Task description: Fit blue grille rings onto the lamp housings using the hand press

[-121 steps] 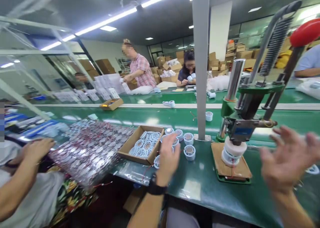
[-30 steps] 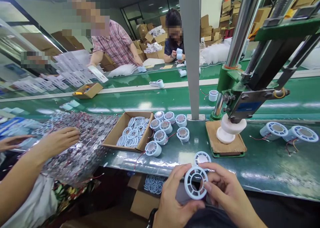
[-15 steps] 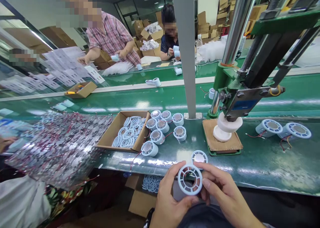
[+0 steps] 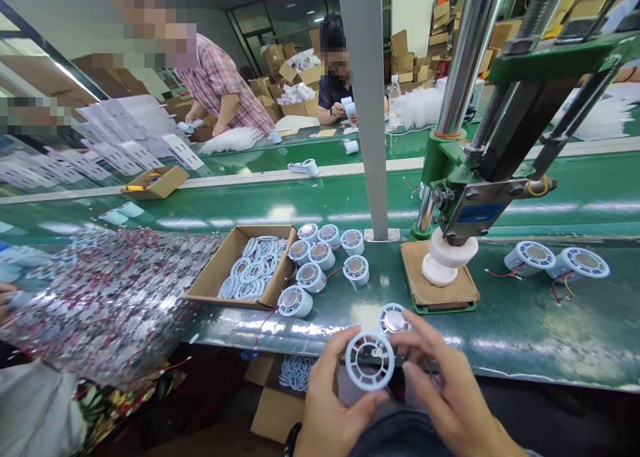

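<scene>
My left hand (image 4: 333, 393) grips a light blue round housing (image 4: 353, 375) between thumb and fingers, its spoked ring end facing up. Through the ring's open centre shows a small white connector. Just right of it is my right hand (image 4: 440, 377), thumb and index finger apart, with nothing clearly held; its lower fingers are partly hidden. A thin red wire shows near those fingers. The right index fingertip is at the edge of another light blue housing with a silver disc (image 4: 393, 319), which sits on the bench edge; whether they touch I cannot tell.
A cardboard box (image 4: 200, 295) holds light blue rings, with several wired housings (image 4: 310, 277) beside it. A green press (image 4: 465, 210) with a white pad stands right, two housings (image 4: 535, 255) beyond. Bagged wired parts (image 4: 125, 297) lie left. Two people work across the green bench.
My right hand's fingers have come away from the ring rim and spread apart. My left hand has shifted slightly left with the housing. The connector now shows inside the ring.
</scene>
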Available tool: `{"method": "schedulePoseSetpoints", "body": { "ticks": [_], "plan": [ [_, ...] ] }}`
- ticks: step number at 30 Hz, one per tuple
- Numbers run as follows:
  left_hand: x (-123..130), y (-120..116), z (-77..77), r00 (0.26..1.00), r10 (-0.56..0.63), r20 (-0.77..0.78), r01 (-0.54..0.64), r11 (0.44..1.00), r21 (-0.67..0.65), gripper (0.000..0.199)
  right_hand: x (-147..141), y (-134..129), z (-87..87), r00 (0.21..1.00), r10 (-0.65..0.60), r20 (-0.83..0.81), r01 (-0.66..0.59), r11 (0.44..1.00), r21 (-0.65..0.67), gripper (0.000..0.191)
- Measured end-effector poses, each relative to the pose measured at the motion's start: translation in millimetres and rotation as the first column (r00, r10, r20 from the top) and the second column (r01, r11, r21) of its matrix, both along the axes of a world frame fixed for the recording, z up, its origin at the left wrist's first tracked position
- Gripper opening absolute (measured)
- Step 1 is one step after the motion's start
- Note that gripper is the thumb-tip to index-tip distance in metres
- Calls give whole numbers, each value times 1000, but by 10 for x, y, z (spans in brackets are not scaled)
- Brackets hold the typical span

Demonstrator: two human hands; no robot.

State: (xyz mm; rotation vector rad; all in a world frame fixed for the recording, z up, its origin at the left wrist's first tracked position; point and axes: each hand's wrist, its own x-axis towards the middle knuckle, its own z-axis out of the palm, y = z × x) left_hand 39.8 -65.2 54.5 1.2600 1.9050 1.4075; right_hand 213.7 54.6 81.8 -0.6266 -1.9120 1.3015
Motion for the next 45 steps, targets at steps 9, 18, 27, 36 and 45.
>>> {"method": "schedulePoseSetpoints", "body": {
  "ticks": [9, 18, 27, 36, 45],
  "plan": [
    [179, 568, -71, 993, -82, -83, 78, 995, -55, 47, -200, 203, -666, 953, -245, 178, 165, 914, 371, 70],
    [258, 579, -215, 961, -111, -253, 92, 992, -84, 45, -288, 86, -694, 900, -430, 70, 341, 796, 500, 66],
    [218, 550, -261, 928, -154, -341, 154, 988, -25, 50, -288, 90, -715, 891, -450, 60, 354, 771, 529, 77],
    [257, 541, -322, 943, -196, -267, 173, 979, -110, 52, -267, 106, -702, 919, -362, 156, 233, 819, 524, 60],
    [164, 804, -100, 995, -71, 73, 77, 993, -94, 55, 298, 514, 502, 904, -282, 322, -30, 709, 704, 67]
  ]
}}
